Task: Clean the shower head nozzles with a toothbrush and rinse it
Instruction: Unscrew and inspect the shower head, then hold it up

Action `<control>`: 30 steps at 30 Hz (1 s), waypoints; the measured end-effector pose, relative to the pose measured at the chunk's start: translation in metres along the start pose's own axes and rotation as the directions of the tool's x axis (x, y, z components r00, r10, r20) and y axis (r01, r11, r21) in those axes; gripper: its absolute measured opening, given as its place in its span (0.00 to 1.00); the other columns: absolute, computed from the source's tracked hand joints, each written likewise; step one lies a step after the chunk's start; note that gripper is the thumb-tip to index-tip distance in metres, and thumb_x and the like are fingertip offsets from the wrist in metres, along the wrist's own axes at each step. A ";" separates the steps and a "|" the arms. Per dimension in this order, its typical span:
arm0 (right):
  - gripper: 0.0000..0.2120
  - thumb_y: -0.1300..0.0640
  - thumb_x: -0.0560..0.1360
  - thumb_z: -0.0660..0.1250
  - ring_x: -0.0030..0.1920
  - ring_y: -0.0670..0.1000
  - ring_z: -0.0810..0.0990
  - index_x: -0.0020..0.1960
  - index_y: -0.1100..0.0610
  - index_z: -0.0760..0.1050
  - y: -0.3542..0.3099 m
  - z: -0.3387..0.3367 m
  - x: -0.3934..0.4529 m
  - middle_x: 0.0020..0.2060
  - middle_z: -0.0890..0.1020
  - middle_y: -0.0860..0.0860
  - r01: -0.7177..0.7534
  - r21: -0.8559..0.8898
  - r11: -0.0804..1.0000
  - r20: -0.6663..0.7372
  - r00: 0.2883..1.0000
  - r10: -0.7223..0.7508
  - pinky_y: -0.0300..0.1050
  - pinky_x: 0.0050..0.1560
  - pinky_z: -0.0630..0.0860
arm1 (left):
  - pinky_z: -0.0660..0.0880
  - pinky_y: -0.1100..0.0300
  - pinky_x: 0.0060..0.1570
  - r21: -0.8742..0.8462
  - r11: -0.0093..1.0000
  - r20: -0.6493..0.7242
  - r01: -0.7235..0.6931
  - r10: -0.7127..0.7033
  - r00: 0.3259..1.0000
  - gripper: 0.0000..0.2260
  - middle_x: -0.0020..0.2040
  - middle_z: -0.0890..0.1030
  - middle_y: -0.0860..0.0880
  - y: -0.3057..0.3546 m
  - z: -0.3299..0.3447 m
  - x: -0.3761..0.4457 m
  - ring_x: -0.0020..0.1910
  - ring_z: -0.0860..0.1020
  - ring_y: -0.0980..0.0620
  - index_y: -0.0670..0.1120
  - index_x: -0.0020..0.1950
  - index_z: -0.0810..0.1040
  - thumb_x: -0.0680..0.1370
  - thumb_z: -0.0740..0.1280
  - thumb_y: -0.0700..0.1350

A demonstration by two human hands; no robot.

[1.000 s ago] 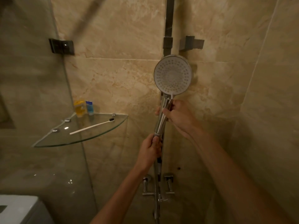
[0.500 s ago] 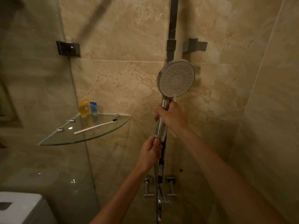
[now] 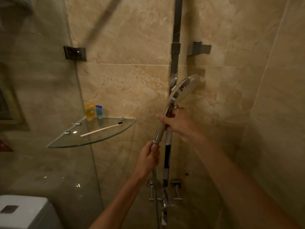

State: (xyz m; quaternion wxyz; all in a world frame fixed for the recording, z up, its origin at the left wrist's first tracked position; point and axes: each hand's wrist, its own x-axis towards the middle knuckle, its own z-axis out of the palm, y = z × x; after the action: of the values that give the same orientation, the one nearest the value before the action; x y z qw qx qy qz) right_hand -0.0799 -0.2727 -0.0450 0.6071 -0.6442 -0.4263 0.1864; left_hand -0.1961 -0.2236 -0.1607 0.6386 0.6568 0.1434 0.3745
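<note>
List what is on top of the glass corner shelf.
On the glass corner shelf lie a white toothbrush with dark bristles, and at the back corner a yellow bottle and a small blue tube. Nothing covers them; labels are unreadable.

We record: shower head (image 3: 184,90), chrome, face tilted rightward toward the wall; our right hand (image 3: 178,124) wraps the upper handle, our left hand (image 3: 148,158) grips the handle's base at the hose joint. Glass corner shelf (image 3: 115,133): white toothbrush (image 3: 100,129) lying flat, yellow bottle (image 3: 90,112), blue tube (image 3: 99,109) beside it
</note>
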 end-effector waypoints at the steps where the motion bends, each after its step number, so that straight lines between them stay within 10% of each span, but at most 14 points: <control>1: 0.13 0.60 0.75 0.72 0.48 0.58 0.85 0.51 0.71 0.77 0.001 0.001 -0.002 0.47 0.84 0.62 0.011 0.083 0.997 -0.003 1.000 -0.010 0.49 0.47 0.84 | 0.58 0.65 0.25 -0.002 1.000 0.009 -0.007 0.007 1.000 0.10 0.31 0.61 0.50 0.001 -0.001 0.000 0.25 0.60 0.59 0.41 0.45 0.66 0.84 0.52 0.40; 15: 0.13 0.61 0.83 0.53 0.41 0.54 0.80 0.59 0.65 0.73 0.014 0.003 -0.014 0.43 0.80 0.58 -0.079 0.698 0.712 0.201 0.976 -0.089 0.51 0.48 0.79 | 0.60 0.63 0.27 -0.003 1.000 0.093 0.010 -0.010 0.996 0.09 0.30 0.64 0.52 0.009 0.005 -0.009 0.25 0.62 0.58 0.42 0.45 0.67 0.84 0.53 0.40; 26: 0.18 0.59 0.83 0.50 0.33 0.49 0.74 0.60 0.64 0.76 0.017 0.013 -0.012 0.35 0.77 0.54 -0.008 0.726 0.687 0.157 0.975 -0.154 0.41 0.35 0.75 | 0.53 0.57 0.31 -0.093 0.992 0.151 0.081 -0.067 0.986 0.10 0.32 0.60 0.48 0.020 0.011 -0.014 0.28 0.57 0.53 0.42 0.44 0.65 0.84 0.52 0.40; 30: 0.14 0.51 0.77 0.65 0.31 0.47 0.72 0.56 0.61 0.75 0.019 0.016 -0.010 0.31 0.75 0.50 0.030 0.651 0.758 0.147 0.975 -0.164 0.40 0.32 0.73 | 0.52 0.56 0.31 -0.082 0.992 0.140 0.094 -0.082 0.987 0.11 0.32 0.60 0.48 0.018 0.009 -0.017 0.28 0.57 0.53 0.42 0.43 0.65 0.84 0.52 0.40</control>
State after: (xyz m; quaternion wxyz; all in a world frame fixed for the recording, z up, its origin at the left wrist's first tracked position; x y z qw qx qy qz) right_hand -0.0916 -0.2688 -0.0687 0.7555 -0.3517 -0.4263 0.3518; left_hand -0.2063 -0.2439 -0.1479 0.6914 0.6449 0.1116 0.3061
